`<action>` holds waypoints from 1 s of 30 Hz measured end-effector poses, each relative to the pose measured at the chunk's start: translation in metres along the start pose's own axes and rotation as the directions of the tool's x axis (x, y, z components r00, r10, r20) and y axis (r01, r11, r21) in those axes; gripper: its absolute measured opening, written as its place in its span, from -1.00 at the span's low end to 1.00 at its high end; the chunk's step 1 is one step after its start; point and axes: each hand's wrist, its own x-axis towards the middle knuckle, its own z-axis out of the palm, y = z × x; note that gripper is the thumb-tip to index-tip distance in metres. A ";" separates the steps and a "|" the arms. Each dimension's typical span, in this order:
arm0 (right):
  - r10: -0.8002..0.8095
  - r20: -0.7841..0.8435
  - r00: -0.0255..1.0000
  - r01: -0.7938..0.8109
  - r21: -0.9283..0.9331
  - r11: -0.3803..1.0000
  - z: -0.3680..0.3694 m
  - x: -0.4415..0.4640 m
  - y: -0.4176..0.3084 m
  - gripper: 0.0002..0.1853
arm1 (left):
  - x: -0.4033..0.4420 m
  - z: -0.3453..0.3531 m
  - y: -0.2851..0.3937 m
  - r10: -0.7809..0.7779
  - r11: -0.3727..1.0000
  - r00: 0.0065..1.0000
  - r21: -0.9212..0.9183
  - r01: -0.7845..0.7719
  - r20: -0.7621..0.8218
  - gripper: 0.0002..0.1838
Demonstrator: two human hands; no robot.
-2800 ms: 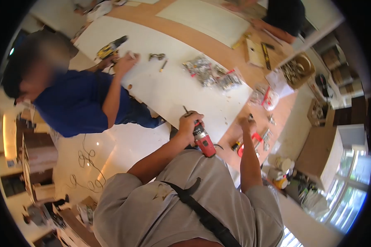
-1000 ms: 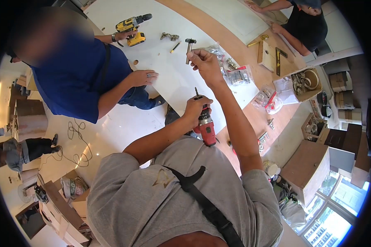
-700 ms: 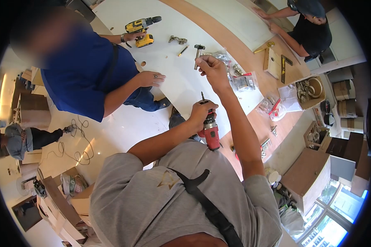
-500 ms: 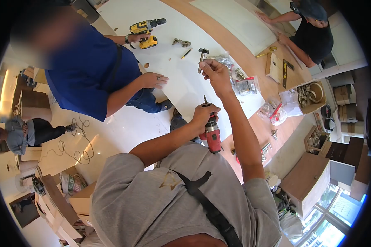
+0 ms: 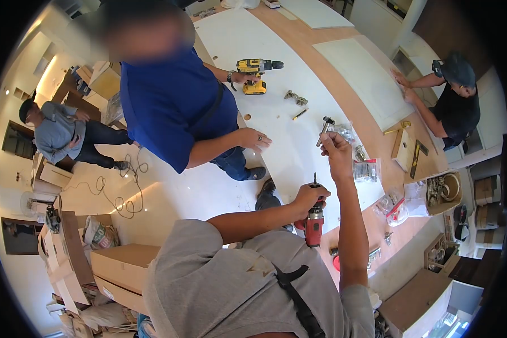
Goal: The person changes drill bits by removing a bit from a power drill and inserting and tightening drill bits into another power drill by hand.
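My left hand (image 5: 311,201) is closed around the front end of a red and black cordless drill (image 5: 314,230), whose thin bit points away from me. Held up above the white panel, my right hand (image 5: 338,151) pinches a small T-shaped metal piece (image 5: 325,130) with a dark head and a silvery shank. Its exact kind I cannot make out. Small plastic bags of hardware (image 5: 365,170) lie just beyond my right wrist. Metal hinges (image 5: 296,98) and a yellow and black pen-like item (image 5: 300,114) rest farther up the white panel (image 5: 287,143).
Across from me, a person in blue (image 5: 177,112) has one hand on a yellow drill (image 5: 254,76). Another person (image 5: 456,101) leans on the far bench. A box of hardware (image 5: 442,192) stands to the right; a cable (image 5: 118,186) lies on the floor at left.
The view has turned, so the scene sits farther right and lower. My hands keep the same holds on the drill and the metal piece.
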 end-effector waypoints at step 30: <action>0.027 -0.028 0.999 -0.027 -0.024 0.999 -0.015 -0.005 0.007 -0.75 | 0.009 -0.005 -0.004 -0.008 1.000 1.000 0.012 0.008 0.021 -0.84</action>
